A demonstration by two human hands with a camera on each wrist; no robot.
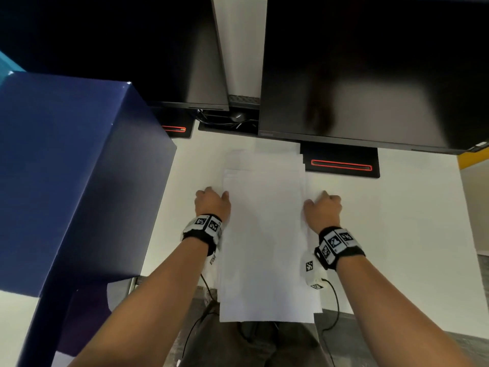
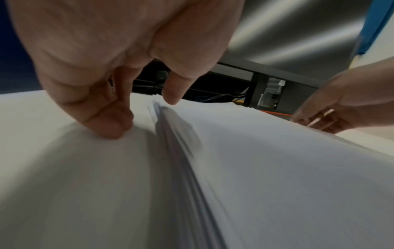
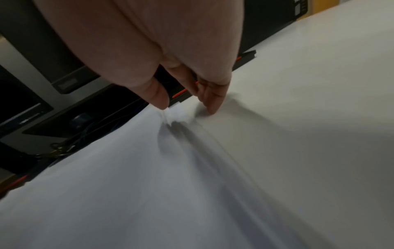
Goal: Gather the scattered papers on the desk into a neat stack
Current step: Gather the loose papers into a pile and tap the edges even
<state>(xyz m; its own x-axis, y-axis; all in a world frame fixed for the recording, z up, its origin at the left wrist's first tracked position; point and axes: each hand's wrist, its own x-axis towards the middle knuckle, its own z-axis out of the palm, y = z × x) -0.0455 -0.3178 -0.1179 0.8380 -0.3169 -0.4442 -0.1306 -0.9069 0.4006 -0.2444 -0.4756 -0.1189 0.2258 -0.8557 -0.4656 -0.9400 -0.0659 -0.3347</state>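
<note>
Desk: flat white desk top [image 1: 397, 207] lies under both hands' fingertips, reaching out past them on either side.
Box: tall dark blue cardboard box [image 1: 66, 168] stands well outside the left hand's fingers.
Monitors: 2 black flat screens [image 1: 370, 70] rise beyond the fingertips; a black stand base with a red-outlined slot [image 1: 341, 165] sits just past the right fingers.
Papers: loose pile of white paper sheets [image 1: 264, 234] lies between the 2 hands, edges uneven at the far end, near end overhanging the desk.
Left hand [image 1: 213, 202]: fingers [image 2: 110, 121] curled down onto the desk, thumb at the pile's left edge, gripping nothing.
Right hand [image 1: 322, 209]: fingers [image 3: 211, 99] bent down, tips touching the right edge, gripping nothing.
</note>
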